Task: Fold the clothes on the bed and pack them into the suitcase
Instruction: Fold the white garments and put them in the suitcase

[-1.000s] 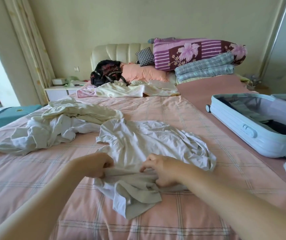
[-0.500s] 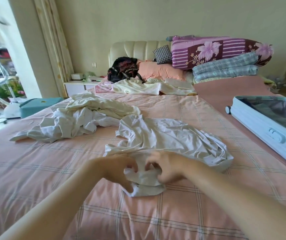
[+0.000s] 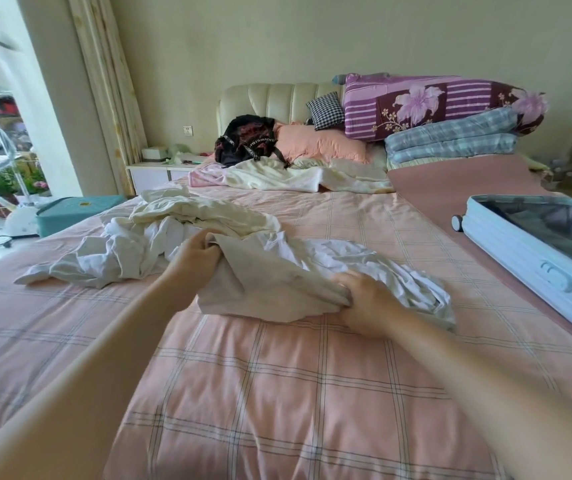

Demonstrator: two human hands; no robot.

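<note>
Left of centre, a raised edge of the white garment [image 3: 270,289] is gripped by the left hand [image 3: 196,252], the lower edge by the right hand [image 3: 364,299]. It should be drawn taut and flattened on the bed [image 3: 277,393] before folding.

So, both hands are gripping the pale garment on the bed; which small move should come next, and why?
Probably draw the hands apart to stretch the garment flat on the bedspread. The left hand holds one edge lifted, the right hand grips another part low down, and the cloth between them is slack and wrinkled, not ready to fold.
</note>
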